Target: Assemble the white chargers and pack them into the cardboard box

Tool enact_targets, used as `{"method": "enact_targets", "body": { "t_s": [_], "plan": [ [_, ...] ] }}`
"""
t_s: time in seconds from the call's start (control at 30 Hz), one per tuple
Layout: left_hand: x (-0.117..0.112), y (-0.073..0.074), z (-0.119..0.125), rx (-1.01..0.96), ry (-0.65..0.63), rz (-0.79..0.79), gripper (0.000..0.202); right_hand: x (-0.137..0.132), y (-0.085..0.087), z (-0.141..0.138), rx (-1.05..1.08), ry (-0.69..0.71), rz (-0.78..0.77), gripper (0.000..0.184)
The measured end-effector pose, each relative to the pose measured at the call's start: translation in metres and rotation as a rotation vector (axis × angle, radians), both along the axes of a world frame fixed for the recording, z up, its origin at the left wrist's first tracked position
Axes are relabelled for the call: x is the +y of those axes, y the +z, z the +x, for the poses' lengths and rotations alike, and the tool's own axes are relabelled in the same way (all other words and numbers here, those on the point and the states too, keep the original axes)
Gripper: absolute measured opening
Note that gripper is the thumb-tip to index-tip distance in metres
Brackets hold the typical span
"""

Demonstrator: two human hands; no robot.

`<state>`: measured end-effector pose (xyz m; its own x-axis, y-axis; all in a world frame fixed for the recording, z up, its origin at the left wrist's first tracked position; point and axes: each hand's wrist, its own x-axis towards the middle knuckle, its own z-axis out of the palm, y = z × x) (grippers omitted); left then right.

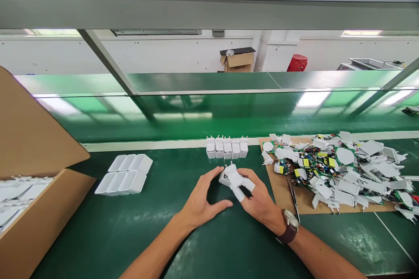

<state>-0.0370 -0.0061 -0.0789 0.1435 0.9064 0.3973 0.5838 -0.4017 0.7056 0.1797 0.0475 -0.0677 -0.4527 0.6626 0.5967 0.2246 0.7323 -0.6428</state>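
My right hand (258, 198), with white finger cots and a wristwatch, pinches a white plug adapter (231, 175) just above the green bench. My left hand (203, 196) cups the same adapter from the left, fingertips touching its side, thumb stretched toward the right hand. A row of several finished white adapters (227, 148) stands upright just behind my hands. To the right lies a heap of white housings and green circuit boards (340, 170) on a cardboard sheet (288, 192).
Empty white plastic shells (126, 174) lie in two rows at the left. A large open cardboard box (36, 183) with white parts fills the left edge. A green conveyor belt (209, 113) runs behind. Tweezers (293, 192) rest on the cardboard.
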Motion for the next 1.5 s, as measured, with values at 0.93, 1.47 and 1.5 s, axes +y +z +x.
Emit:
{"method": "enact_targets", "body": {
  "t_s": [0.93,1.47,1.5],
  "plan": [
    [0.002,-0.012,0.008,-0.069,0.015,0.123,0.086,0.005,-0.002,-0.010,0.306,0.170,-1.003,0.045],
    [0.000,-0.009,0.011,-0.065,0.079,0.225,0.071,0.000,0.003,-0.014,0.308,0.293,-1.236,0.055],
    [0.000,-0.010,0.011,-0.065,0.077,0.214,0.070,0.000,0.003,-0.014,0.308,0.293,-1.237,0.055]
  ]
}}
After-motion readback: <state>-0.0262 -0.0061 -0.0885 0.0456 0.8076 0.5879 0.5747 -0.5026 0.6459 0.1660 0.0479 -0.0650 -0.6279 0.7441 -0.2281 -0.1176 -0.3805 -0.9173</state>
